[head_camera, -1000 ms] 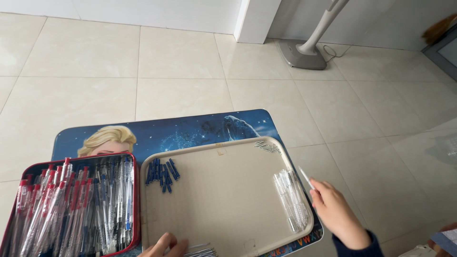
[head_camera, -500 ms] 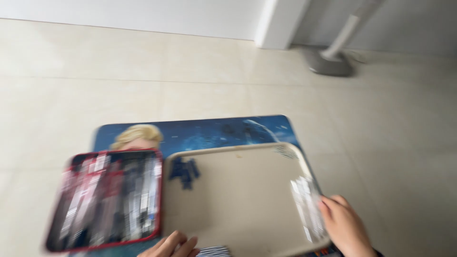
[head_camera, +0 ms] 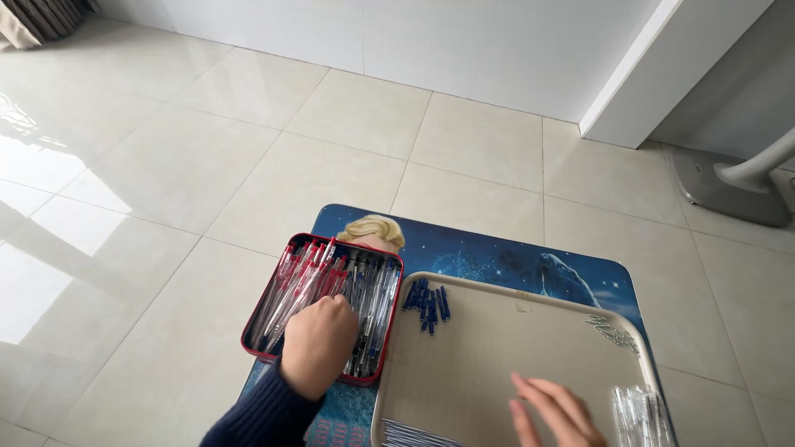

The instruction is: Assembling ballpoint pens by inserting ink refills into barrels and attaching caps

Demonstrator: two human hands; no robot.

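My left hand [head_camera: 317,345] reaches into a red tin box [head_camera: 258,316] full of pens [head_camera: 308,281], red ones to the left and darker ones to the right; its fingers are curled down among them, and whether it grips one is hidden. My right hand [head_camera: 556,411] hovers flat over the near part of a beige tray [head_camera: 497,348], fingers apart and empty. On the tray lie a small heap of blue pen caps [head_camera: 426,302] at the far left, small springs [head_camera: 614,333] at the far right, and clear pen barrels [head_camera: 639,411] at the near right.
Box and tray rest on a small blue table [head_camera: 497,257] with a cartoon picture, standing on a glossy tiled floor. Thin pen refills [head_camera: 414,434] lie at the tray's near edge. A fan base [head_camera: 729,178] stands at the far right by a white wall.
The view swung left and down. My left hand moved from the table's near edge into the pen box. My right hand shifted from the clear barrels toward the tray's middle.
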